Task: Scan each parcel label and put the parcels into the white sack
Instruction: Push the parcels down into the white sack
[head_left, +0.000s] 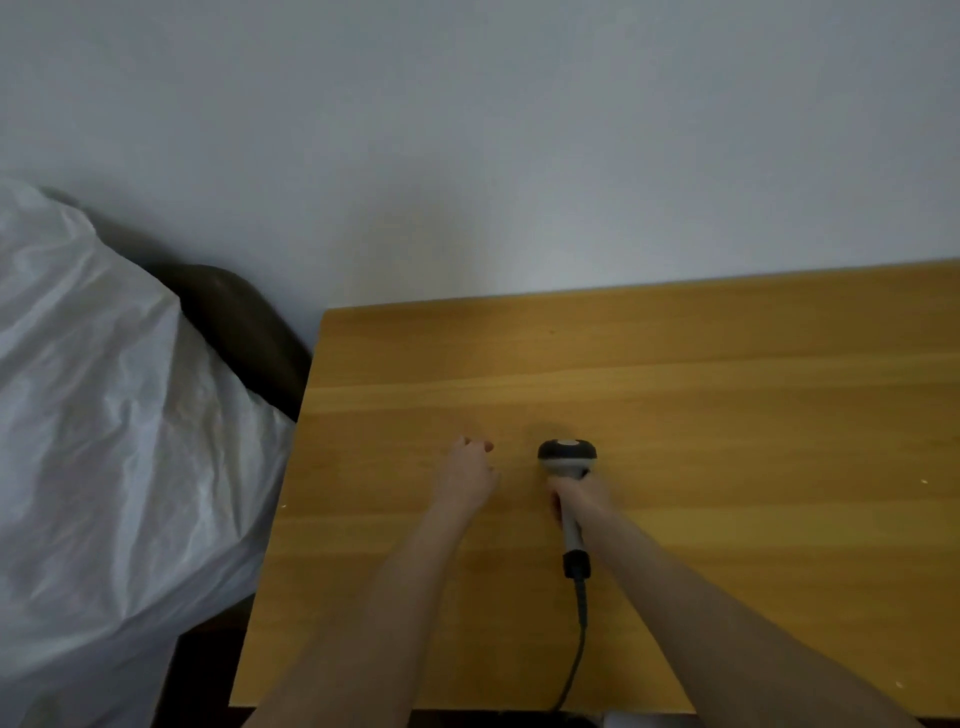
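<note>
White sack (104, 415) is bunched up along the left side of the frame, right beside the wooden table (727, 364). Something dark brown (244, 332) pokes out behind it. Right hand (579, 499) is wrapped round the handle of a corded scanner (566, 457), lower middle. Left hand (467, 475) hovers just left of it, fingers loosely curled, holding nothing.

One head cam, wide-angle: sits at near edge of table (727, 364), looks fwd & down twd wall (519, 130), close over tabletop; white sack (104, 415) at frame left.
</note>
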